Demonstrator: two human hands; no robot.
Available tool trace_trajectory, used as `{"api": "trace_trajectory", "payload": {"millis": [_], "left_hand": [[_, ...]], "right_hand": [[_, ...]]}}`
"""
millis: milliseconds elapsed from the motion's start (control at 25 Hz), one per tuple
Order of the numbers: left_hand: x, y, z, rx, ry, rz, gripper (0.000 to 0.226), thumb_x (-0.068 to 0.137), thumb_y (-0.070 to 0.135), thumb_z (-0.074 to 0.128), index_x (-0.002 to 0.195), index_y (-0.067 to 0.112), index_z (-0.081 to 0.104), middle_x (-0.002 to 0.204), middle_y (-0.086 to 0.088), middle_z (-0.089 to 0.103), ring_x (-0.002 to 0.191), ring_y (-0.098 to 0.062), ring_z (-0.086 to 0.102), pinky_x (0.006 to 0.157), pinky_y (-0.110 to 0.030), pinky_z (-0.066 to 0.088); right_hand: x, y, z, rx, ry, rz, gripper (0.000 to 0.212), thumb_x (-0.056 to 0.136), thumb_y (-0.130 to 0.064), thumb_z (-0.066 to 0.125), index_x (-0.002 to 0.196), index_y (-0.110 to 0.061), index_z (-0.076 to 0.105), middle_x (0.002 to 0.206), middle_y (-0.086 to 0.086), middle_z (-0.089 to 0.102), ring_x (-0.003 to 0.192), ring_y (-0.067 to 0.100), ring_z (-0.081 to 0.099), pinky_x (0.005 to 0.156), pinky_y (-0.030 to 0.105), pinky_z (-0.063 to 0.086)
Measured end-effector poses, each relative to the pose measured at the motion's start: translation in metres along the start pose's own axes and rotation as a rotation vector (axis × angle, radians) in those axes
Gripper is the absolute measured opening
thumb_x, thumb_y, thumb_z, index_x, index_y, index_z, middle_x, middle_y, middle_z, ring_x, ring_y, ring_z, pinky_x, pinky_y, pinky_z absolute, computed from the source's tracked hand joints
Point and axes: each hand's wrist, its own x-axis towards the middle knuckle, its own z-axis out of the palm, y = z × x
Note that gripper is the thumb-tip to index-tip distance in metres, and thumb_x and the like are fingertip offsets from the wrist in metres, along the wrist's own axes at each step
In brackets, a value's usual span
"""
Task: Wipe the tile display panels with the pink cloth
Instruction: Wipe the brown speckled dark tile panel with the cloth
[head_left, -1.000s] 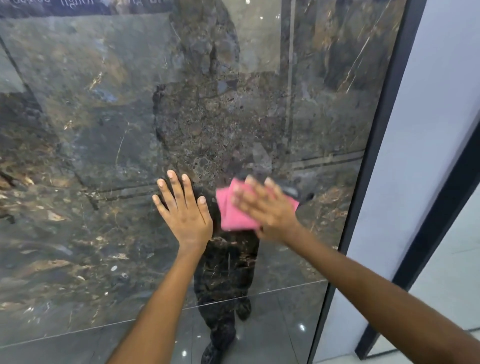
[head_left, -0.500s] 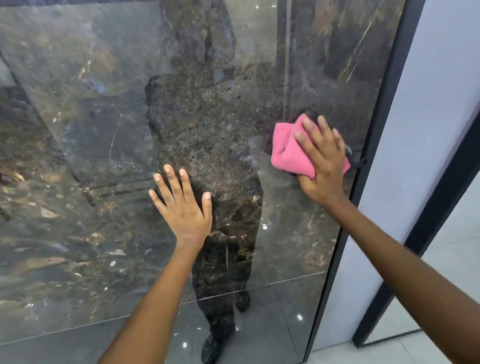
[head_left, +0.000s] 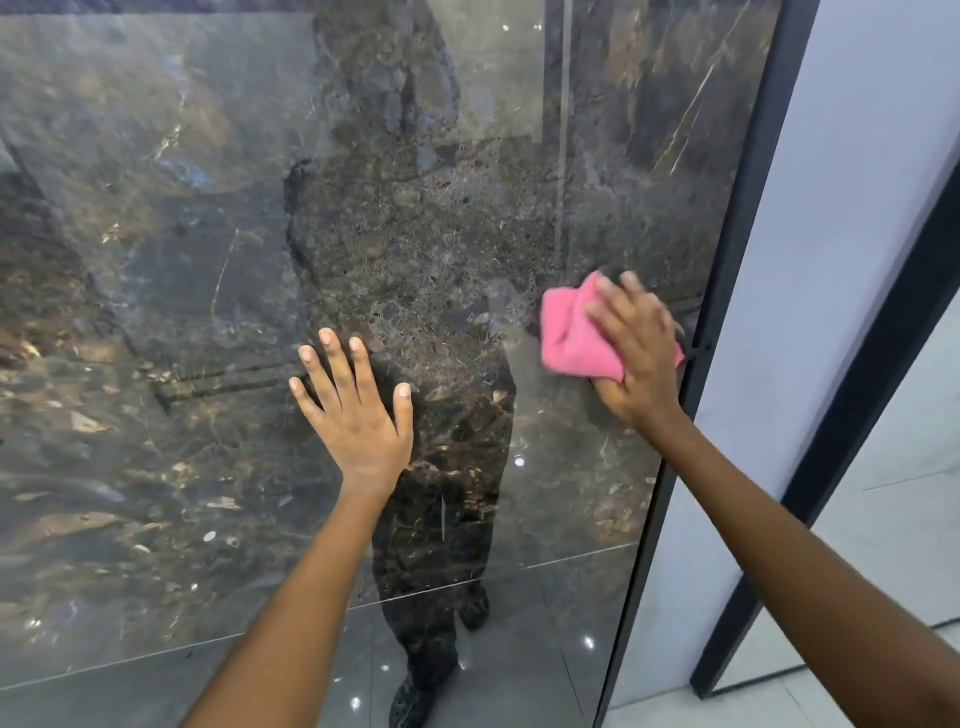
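Note:
A glossy dark marble tile panel (head_left: 208, 260) fills most of the view and mirrors a standing person. My left hand (head_left: 356, 410) lies flat on it near the middle, fingers spread and straight. My right hand (head_left: 636, 353) presses a folded pink cloth (head_left: 571, 338) against the panel close to its right edge, fingers extended over the cloth. Most of the cloth's right side is hidden under the hand.
A black metal frame (head_left: 727, 312) borders the panel on the right. Beyond it stands a plain white panel (head_left: 841, 260) with a second black frame (head_left: 857, 415), then light floor tiles (head_left: 769, 701) at the bottom right.
My right hand swept the cloth from the panel's middle up to the right edge, then came down slightly along that edge. The left hand stayed flat in place.

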Motion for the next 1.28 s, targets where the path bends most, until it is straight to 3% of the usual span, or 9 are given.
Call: {"api": "trace_trajectory", "payload": {"millis": [80, 240, 320, 440, 600, 760, 880, 1080, 1280], "left_hand": [[0.002, -0.002, 0.0, -0.006, -0.002, 0.008, 0.07, 0.101, 0.047, 0.025, 0.155, 0.017, -0.009, 0.161, 0.0, -0.021, 0.149, -0.024, -0.016, 0.12, -0.048, -0.004], [-0.003, 0.004, -0.009, -0.102, -0.053, -0.05, 0.067, 0.102, 0.042, 0.033, 0.156, 0.016, 0.002, 0.161, 0.006, -0.02, 0.149, -0.02, -0.017, 0.12, -0.044, -0.011], [-0.032, 0.011, -0.01, -0.157, -0.125, -0.087, 0.062, 0.102, 0.039, 0.034, 0.155, 0.018, 0.011, 0.162, 0.009, -0.017, 0.149, -0.019, -0.014, 0.119, -0.044, -0.011], [-0.077, 0.007, -0.001, -0.108, -0.226, 0.025, 0.058, 0.104, 0.045, 0.021, 0.156, 0.03, 0.0, 0.163, 0.006, -0.014, 0.15, -0.021, -0.014, 0.118, -0.047, -0.007], [-0.086, -0.006, 0.017, -0.034, -0.142, 0.083, 0.057, 0.106, 0.043, 0.02, 0.157, 0.027, 0.0, 0.164, 0.001, -0.01, 0.15, -0.024, -0.01, 0.118, -0.047, -0.005], [-0.091, -0.009, 0.028, 0.003, -0.049, 0.144, 0.057, 0.106, 0.04, 0.019, 0.157, 0.024, -0.001, 0.164, -0.002, -0.009, 0.15, -0.027, -0.009, 0.117, -0.051, -0.001], [-0.092, -0.011, 0.028, 0.025, -0.029, 0.164, 0.057, 0.106, 0.04, 0.018, 0.156, 0.023, -0.002, 0.164, -0.003, -0.009, 0.15, -0.027, -0.009, 0.118, -0.05, -0.001], [-0.092, -0.009, 0.031, 0.054, 0.002, 0.174, 0.056, 0.106, 0.04, 0.015, 0.156, 0.024, -0.002, 0.164, -0.002, -0.008, 0.15, -0.026, -0.008, 0.119, -0.048, -0.002], [-0.093, -0.009, 0.032, 0.067, 0.023, 0.195, 0.056, 0.105, 0.04, 0.013, 0.156, 0.022, -0.002, 0.164, -0.004, -0.007, 0.15, -0.028, -0.006, 0.12, -0.048, -0.001]], "right_hand": [[-0.035, -0.004, 0.01, 0.031, 0.071, 0.319, 0.065, 0.087, -0.029, 0.052, 0.146, -0.015, 0.028, 0.159, 0.002, 0.02, 0.148, 0.028, 0.013, 0.117, 0.051, 0.014], [-0.165, -0.031, 0.015, 0.043, -0.284, 0.518, 0.076, 0.097, -0.054, 0.035, 0.154, -0.026, -0.007, 0.162, -0.009, -0.009, 0.15, 0.024, -0.005, 0.115, 0.061, 0.016], [-0.17, -0.04, 0.015, 0.083, -0.332, 0.514, 0.073, 0.098, -0.058, 0.027, 0.153, -0.029, -0.011, 0.162, -0.007, -0.012, 0.149, 0.023, -0.008, 0.114, 0.063, 0.017], [-0.076, -0.03, 0.002, 0.1, -0.181, 0.486, 0.078, 0.095, -0.038, 0.046, 0.154, -0.024, -0.003, 0.162, -0.001, -0.004, 0.149, 0.027, -0.007, 0.119, 0.054, 0.005], [-0.022, 0.02, -0.016, 0.014, 0.061, 0.342, 0.075, 0.085, -0.03, 0.05, 0.149, -0.016, 0.013, 0.156, 0.011, 0.013, 0.148, 0.022, 0.002, 0.121, 0.04, 0.009], [-0.182, 0.0, 0.018, -0.022, -0.247, 0.59, 0.086, 0.091, -0.051, 0.042, 0.153, -0.028, -0.012, 0.162, -0.004, -0.009, 0.149, 0.018, -0.008, 0.118, 0.054, 0.015], [-0.236, -0.01, 0.023, -0.014, -0.392, 0.502, 0.076, 0.098, -0.06, 0.027, 0.152, -0.029, -0.017, 0.161, -0.008, -0.017, 0.149, 0.02, -0.011, 0.116, 0.058, 0.017], [-0.092, 0.011, 0.019, -0.048, -0.05, 0.196, 0.079, 0.096, -0.042, 0.048, 0.154, -0.029, -0.004, 0.161, -0.006, -0.015, 0.149, 0.023, -0.008, 0.12, 0.046, 0.004], [-0.212, -0.026, 0.041, 0.246, -0.171, 0.86, 0.095, 0.09, -0.052, 0.054, 0.145, -0.046, -0.024, 0.154, -0.026, -0.023, 0.15, 0.022, -0.005, 0.118, 0.058, 0.011]]}}
